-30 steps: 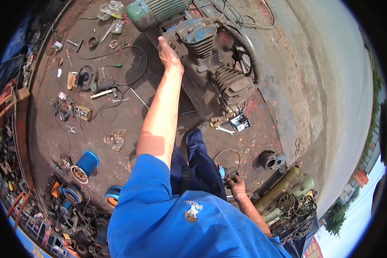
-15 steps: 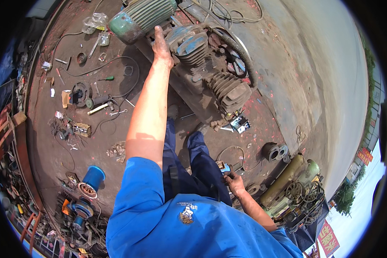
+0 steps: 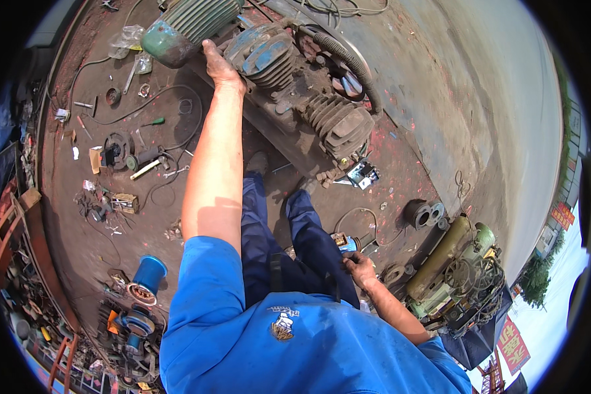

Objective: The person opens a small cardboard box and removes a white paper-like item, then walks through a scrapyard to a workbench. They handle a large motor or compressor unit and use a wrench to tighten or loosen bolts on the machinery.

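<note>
My left hand (image 3: 218,65) is stretched up to a dirty compressor, between the green finned motor (image 3: 194,29) and the nearer blue-marked cylinder head (image 3: 253,49), its fingertips partly hidden against the metal. A second finned cylinder (image 3: 335,131) and a ribbed hose (image 3: 345,59) sit to the right. My right hand (image 3: 360,269) is low beside my dark trouser leg, fingers curled, near a small blue part (image 3: 348,244); what it holds, if anything, is hidden.
Tools, including a hammer (image 3: 144,167), and cables lie at left. A blue cylindrical part (image 3: 150,276) stands lower left, with piled parts and a rusty frame (image 3: 46,262) beyond. At right are hollow metal cylinders (image 3: 417,213), another compressor (image 3: 440,276) and pavement (image 3: 505,98).
The view has turned: the compressor appears further left, the left-side tools lower, the right-side parts higher. My left hand stays against the compressor; my right hand remains curled by my leg.
</note>
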Demonstrator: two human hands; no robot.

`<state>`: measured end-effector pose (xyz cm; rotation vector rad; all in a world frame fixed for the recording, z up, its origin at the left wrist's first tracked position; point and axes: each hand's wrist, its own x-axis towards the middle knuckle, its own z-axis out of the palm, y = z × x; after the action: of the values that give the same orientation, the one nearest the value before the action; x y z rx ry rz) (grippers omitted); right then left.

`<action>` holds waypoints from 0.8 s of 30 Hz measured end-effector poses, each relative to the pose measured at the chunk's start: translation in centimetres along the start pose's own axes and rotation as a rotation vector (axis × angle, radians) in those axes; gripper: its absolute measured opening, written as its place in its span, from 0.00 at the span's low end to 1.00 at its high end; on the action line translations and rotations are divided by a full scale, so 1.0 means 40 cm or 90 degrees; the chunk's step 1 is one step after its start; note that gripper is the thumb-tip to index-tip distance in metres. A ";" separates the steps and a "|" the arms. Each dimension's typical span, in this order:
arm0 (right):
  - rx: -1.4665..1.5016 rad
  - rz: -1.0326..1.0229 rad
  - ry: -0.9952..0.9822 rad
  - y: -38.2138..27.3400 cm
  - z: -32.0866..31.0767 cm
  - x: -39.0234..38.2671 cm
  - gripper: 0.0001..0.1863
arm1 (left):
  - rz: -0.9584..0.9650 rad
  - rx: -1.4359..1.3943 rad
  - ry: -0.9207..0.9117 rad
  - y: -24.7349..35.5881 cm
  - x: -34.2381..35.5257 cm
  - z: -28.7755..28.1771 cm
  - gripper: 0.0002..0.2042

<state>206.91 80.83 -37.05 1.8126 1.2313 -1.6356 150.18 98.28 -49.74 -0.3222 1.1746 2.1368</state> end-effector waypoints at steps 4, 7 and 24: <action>0.000 -0.006 -0.002 0.031 -0.018 0.023 0.11 | 0.040 0.045 -0.004 -0.002 0.017 -0.019 0.40; 0.037 0.018 -0.002 0.027 -0.021 0.013 0.16 | 0.019 0.048 -0.010 -0.008 -0.016 0.012 0.41; 0.048 0.008 0.000 0.067 -0.046 0.041 0.16 | 0.000 0.196 -0.089 0.000 -0.068 0.053 0.45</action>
<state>210.02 81.40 -38.85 1.8602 1.1711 -1.6971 152.41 98.85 -47.17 -0.0346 1.3943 1.9065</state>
